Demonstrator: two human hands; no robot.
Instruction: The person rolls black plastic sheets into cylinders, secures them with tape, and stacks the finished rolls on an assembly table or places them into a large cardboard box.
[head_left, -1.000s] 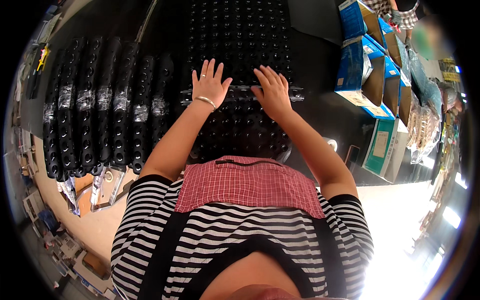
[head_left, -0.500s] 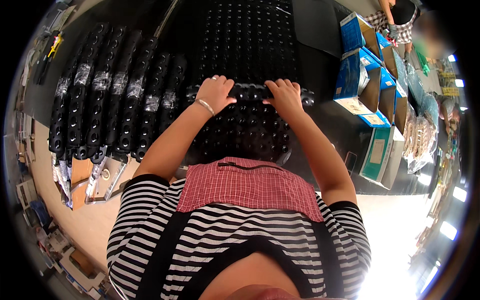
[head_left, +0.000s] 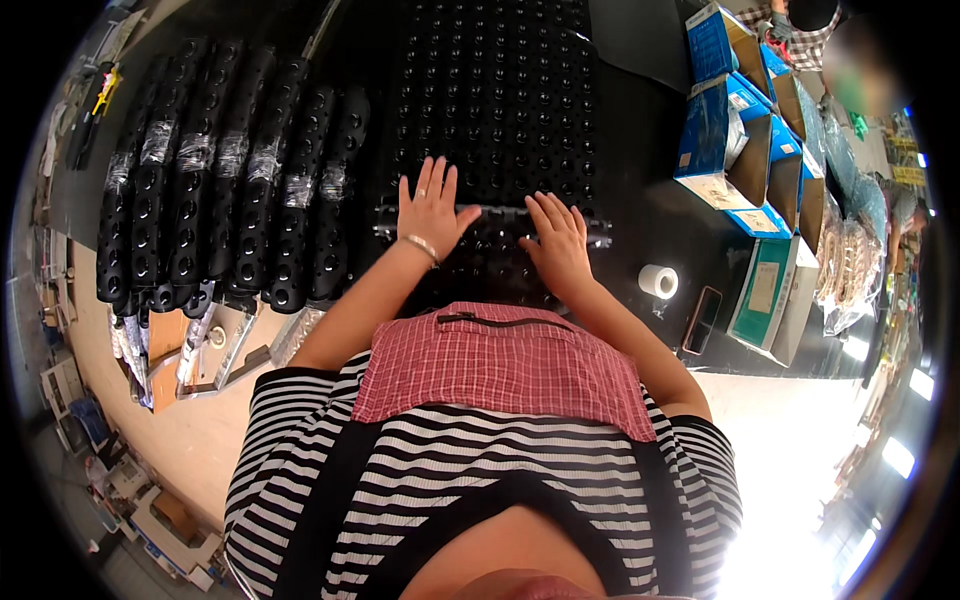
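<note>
Toward the near edge of the black bench (head_left: 638, 165), a narrow black roll (head_left: 500, 222) lies crosswise over a black knobbed mat (head_left: 492, 105), which runs away toward the far side. The left hand (head_left: 432, 212) rests palm down on the roll near its left end, fingers straight, slightly parted and reaching past it. The right hand (head_left: 560, 248) lies likewise near the other end, thumb held away from the fingers. The two hands are well apart, neither closed around anything, and both roll ends show beyond them.

Between the mat's right edge and the blue boxes (head_left: 704, 132) on the bench's right side runs a broad bare strip. A white tape roll (head_left: 648, 284) stands in its nearer part, with a phone (head_left: 703, 320) by the near edge and a teal box (head_left: 762, 285) just beyond. On the left, only a slim gap divides the mat from wrapped rolls (head_left: 190, 222), which reach the near left edge.
</note>
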